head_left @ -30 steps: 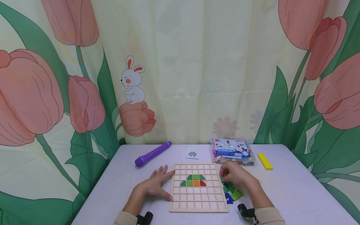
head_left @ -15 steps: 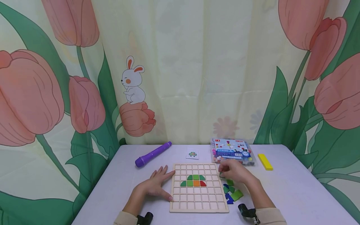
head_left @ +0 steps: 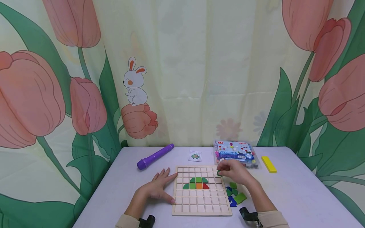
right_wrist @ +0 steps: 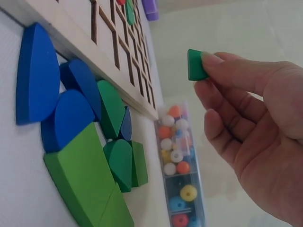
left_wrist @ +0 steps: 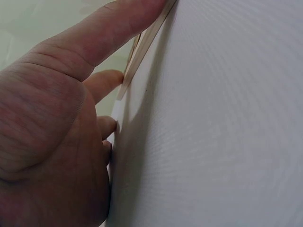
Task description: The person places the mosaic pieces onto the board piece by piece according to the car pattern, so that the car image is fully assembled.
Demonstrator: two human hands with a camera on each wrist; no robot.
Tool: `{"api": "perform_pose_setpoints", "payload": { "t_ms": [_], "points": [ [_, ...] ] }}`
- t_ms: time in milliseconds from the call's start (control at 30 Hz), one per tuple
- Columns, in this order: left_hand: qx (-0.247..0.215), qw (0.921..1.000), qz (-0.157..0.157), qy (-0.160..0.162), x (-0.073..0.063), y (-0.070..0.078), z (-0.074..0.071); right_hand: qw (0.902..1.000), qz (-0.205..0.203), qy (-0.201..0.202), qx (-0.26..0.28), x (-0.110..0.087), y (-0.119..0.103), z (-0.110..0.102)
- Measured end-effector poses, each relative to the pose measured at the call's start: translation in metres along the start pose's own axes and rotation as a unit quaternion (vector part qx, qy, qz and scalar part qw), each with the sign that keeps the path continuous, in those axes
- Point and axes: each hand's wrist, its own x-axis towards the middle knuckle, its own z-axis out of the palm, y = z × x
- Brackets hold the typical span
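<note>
My right hand point(head_left: 235, 171) pinches a dark green tile point(right_wrist: 196, 65) between thumb and fingers, over the far right corner of a wooden grid board point(head_left: 196, 200). Spread out at the board's left edge, my left hand point(head_left: 158, 186) touches the frame with thumb and index finger. In the left wrist view the thumb point(left_wrist: 109, 33) lies along the board's edge. Green, orange and red tiles point(head_left: 199, 186) fill two rows of cells near the board's middle. Beside the board's right edge lies a loose pile of blue and green tiles point(head_left: 240, 198).
A small pattern card point(head_left: 195, 155) lies behind the board. Back right stands a clear box of coloured beads point(head_left: 236, 154), with a yellow block point(head_left: 269, 164) to its right. A purple microphone-shaped stick point(head_left: 155, 156) lies at the back left. A tulip-print curtain point(head_left: 185, 79) hangs behind the table.
My right hand has risen from the tile pile and moved left to the board's far corner, carrying the dark green tile. My left hand has stayed in place.
</note>
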Motion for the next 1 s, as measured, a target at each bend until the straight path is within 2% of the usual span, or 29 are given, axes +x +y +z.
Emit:
{"api": "perform_pose_setpoints", "payload": {
  "t_ms": [400, 533, 867, 1000],
  "points": [
    [-0.001, 1.0000, 0.002, 0.000, -0.001, 0.000, -0.001, 0.9993, -0.030, 0.008, 0.022, 0.003, -0.004, 0.007],
    [-0.001, 1.0000, 0.000, 0.000, -0.001, 0.000, -0.001, 0.9988, -0.042, -0.005, 0.026, 0.004, -0.007, 0.011],
    [-0.001, 1.0000, 0.001, 0.002, 0.000, 0.000, -0.001, 0.9968, -0.071, -0.037, -0.002, 0.007, -0.006, 0.019],
    [-0.007, 1.0000, -0.002, 0.000, -0.001, 0.001, -0.001, 0.9963, -0.067, -0.053, -0.005, 0.006, -0.007, 0.023]
  ]
}}
